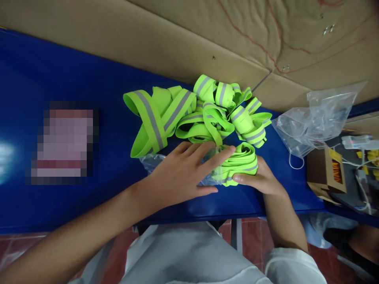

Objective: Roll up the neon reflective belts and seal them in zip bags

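My right hand [265, 177] grips the right side of a folded bundle of lime-green reflective strap [244, 159], its thumb across the front and its other fingers mostly hidden behind. A clear plastic bag [217, 173] lies around the bundle's left end, with part of the bag showing beyond my left wrist. My left hand [183, 169] rests over the bag with fingers spread, its index finger reaching across the top of the bundle and its thumb apart below. Just behind my hands lies a pile of lime-green reflective straps [177, 114] with grey stripes, some loosely looped, some rolled.
Clear plastic bags [314, 118] lie at the right by a brown cardboard box [325, 173]. A pixelated rectangular item [63, 142] lies at the left on the blue table [118, 75]. A brown covered panel [177, 43] runs along the back. Part of another person [355, 244] shows at lower right.
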`<action>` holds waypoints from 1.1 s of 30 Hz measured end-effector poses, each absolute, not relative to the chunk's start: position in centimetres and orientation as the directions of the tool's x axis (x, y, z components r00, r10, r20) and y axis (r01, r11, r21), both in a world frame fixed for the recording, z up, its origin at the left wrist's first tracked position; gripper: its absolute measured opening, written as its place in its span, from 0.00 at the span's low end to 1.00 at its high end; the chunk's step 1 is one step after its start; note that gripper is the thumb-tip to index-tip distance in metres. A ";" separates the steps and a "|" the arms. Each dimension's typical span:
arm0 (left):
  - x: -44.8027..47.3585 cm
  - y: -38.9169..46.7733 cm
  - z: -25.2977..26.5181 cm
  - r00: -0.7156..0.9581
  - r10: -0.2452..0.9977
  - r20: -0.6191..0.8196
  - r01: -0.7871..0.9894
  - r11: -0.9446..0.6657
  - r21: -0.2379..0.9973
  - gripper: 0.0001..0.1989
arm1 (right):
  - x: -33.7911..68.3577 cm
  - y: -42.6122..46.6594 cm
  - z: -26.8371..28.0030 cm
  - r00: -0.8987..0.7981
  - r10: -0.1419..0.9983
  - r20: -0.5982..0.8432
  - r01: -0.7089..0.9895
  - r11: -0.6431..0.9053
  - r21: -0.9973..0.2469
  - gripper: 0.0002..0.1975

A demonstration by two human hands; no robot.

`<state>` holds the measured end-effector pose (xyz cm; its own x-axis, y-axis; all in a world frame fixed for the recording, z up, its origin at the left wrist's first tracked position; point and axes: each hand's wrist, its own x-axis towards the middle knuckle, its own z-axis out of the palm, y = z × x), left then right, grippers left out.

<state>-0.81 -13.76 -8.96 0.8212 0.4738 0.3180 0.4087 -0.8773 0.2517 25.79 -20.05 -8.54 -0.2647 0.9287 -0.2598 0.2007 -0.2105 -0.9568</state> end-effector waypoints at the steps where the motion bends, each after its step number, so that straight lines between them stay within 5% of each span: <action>1: -0.8 -13.8 -9.0 0.834 0.459 0.306 0.397 -0.885 0.245 0.50 | 25.8 -20.1 -8.6 -0.266 0.929 -0.258 0.216 -0.203 -0.955 0.19; 12: -0.9 -13.3 -9.5 0.852 0.459 0.252 0.330 -0.844 0.423 0.46 | 26.5 -19.9 -7.4 -0.359 0.908 -0.217 0.349 -0.085 -0.933 0.26; 20: -0.8 -13.7 -9.4 0.858 0.470 0.207 0.287 -0.774 0.565 0.51 | 26.0 -20.0 -9.3 -0.299 0.924 -0.238 0.127 -0.208 -0.970 0.33; 33: -0.3 -13.6 -9.3 0.768 0.635 0.079 0.506 -0.678 0.533 0.57 | 23.9 -20.6 -9.4 -0.162 0.982 -0.101 0.377 -0.033 -0.925 0.29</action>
